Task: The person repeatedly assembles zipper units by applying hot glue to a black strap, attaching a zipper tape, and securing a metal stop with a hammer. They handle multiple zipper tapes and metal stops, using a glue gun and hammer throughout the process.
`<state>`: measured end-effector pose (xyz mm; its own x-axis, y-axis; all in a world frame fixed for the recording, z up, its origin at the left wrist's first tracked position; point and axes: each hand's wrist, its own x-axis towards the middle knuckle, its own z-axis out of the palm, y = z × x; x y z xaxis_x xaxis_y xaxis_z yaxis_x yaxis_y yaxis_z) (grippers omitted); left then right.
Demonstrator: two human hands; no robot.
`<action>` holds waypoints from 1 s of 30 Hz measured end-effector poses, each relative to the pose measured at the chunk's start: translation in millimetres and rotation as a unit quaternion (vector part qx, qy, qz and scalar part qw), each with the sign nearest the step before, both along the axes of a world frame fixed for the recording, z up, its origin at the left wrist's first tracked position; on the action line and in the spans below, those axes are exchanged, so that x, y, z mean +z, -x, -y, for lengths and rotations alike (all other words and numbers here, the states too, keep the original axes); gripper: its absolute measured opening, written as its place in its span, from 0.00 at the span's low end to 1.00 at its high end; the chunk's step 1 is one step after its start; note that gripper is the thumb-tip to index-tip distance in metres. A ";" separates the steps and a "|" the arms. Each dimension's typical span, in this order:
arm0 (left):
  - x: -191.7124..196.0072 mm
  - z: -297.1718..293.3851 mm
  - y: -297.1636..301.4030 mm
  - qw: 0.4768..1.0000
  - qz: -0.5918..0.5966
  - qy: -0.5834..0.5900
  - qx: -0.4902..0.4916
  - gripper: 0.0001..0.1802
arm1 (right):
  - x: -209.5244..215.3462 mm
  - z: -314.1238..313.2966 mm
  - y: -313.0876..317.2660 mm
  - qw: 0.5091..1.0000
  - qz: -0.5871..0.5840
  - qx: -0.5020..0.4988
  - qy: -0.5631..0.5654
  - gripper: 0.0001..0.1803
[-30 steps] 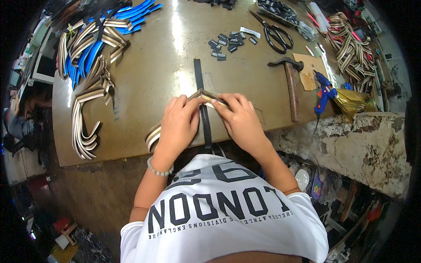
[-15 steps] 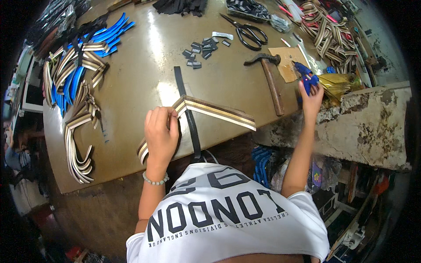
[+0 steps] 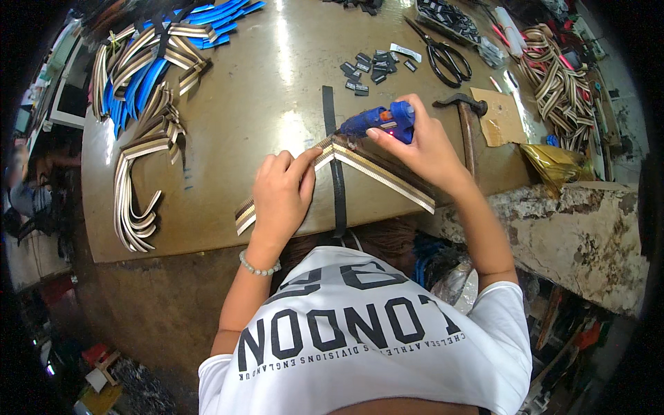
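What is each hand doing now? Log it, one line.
left hand: touching striped strap | right hand: holding blue glue gun, nozzle near strap's bend | black strip: passing under bend

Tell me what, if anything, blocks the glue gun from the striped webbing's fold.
Nothing visible: the right hand holds the blue glue gun with its tip close to the fold of the striped webbing; the left hand touches the webbing left of it.

Glue gun [image 3: 387, 123] in right grip [image 3: 436, 155], striped strap [image 3: 354, 161]
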<state>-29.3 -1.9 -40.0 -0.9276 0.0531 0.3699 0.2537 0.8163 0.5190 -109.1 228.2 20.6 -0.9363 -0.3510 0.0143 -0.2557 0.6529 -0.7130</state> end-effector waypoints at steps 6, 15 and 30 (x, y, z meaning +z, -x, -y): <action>0.9 -0.4 -0.3 1.000 0.007 -0.001 0.002 0.13 | 4.9 3.8 0.5 1.000 -0.002 0.008 0.002 0.30; -0.8 -1.0 0.1 1.000 -0.001 0.010 0.003 0.13 | 16.0 -5.9 -34.3 0.996 0.074 0.044 -0.020 0.27; 10.1 7.3 -10.0 0.896 -0.051 -0.440 -0.032 0.42 | -7.8 -196.6 -30.6 0.789 0.040 -0.465 -0.399 0.39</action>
